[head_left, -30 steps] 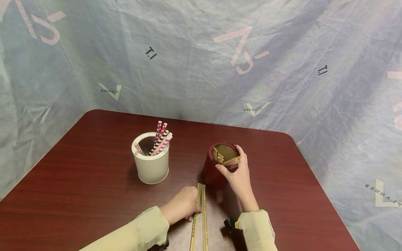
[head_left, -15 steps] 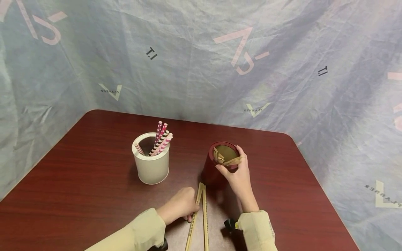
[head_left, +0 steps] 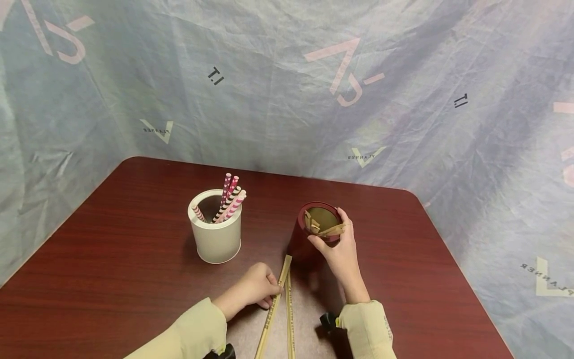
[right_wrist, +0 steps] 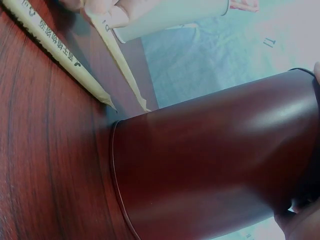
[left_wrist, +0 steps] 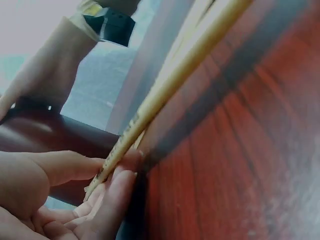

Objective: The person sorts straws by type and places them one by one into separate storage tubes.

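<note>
My left hand (head_left: 251,289) pinches a long, thin paper-wrapped stick (head_left: 272,311), tan with dark printed characters, between thumb and fingers. The wrist view shows this stick (left_wrist: 155,102) slanting through the fingertips, its shadow on the table. A second paper-wrapped stick (head_left: 290,319) lies just to its right. My right hand (head_left: 343,262) grips the rim of an upright dark red canister (head_left: 302,247), thumb on the near side and fingers on the far right. Tan paper-like ends (head_left: 332,230) show inside its mouth. The canister's smooth side wall fills much of the right wrist view.
A white canister (head_left: 217,244) stands to the left, holding several patterned paper straws (head_left: 230,205) in pink, purple and black. The reddish-brown wooden table (head_left: 134,239) runs back to a grey printed cloth (head_left: 269,99) hanging behind it.
My left hand has drawn the pinched stick leftward, its near end swinging away from the second stick. The right hand and the dark red canister stay in place.
</note>
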